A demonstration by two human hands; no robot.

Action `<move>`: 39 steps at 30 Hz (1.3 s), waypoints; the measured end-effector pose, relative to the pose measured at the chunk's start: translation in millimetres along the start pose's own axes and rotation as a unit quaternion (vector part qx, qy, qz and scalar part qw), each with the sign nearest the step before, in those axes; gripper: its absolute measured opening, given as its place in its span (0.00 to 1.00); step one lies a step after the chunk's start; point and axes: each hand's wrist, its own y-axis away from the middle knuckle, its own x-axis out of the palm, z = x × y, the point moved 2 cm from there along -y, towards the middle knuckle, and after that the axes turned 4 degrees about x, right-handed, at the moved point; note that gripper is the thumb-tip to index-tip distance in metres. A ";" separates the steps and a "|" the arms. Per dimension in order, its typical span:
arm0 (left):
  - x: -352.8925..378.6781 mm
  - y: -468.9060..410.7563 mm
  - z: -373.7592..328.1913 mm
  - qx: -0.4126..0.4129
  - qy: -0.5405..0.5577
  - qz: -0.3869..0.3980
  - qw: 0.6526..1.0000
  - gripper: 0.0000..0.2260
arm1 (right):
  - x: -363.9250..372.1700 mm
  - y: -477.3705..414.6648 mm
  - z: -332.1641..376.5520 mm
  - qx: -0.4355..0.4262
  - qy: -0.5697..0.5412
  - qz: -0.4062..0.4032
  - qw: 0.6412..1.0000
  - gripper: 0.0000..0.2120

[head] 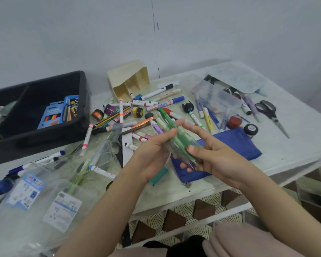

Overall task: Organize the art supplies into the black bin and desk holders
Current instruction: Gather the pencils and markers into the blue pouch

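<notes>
Head view: at centre, left hand (152,154) cups a clear pack of pens (176,138) from below, right hand (217,158) pinches it, thumb on top, likely squaring it for stowing; black bin (44,140) at 10 o'clock, cream holder (122,78) tipped over at 11

Soft even daylight; edges warped, slightly blurred.

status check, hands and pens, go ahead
Left hand and right hand both gripping pen bundle above table. Not yet in black bin. Cream holder lying on its side, loose markers at its mouth.
</notes>
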 end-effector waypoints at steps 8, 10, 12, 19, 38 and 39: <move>11.0 -2.4 -0.8 0.024 -0.123 -0.014 0.992 0.12 | -3.9 2.3 -1.0 -0.065 0.004 -0.015 0.998 0.26; 11.1 -4.9 -1.4 0.026 -0.166 -0.008 0.986 0.12 | -6.6 2.0 -3.0 -0.062 -0.007 -0.015 0.998 0.26; 14.3 -5.9 -1.2 0.028 -0.196 0.011 0.980 0.14 | -11.4 3.2 -5.1 -0.061 -0.024 -0.022 0.998 0.26; 17.8 -15.4 20.7 0.095 -0.320 0.003 0.943 0.10 | -51.5 19.8 -11.3 -0.071 -0.097 -0.104 0.987 0.27; 24.3 -32.7 25.4 0.315 -0.720 0.078 0.613 0.17 | -99.8 58.6 -8.1 -0.073 -0.121 -0.161 0.977 0.26; 22.3 -35.3 24.3 0.310 -0.716 0.056 0.623 0.20 | -100.5 60.5 -6.8 -0.064 -0.117 -0.145 0.980 0.26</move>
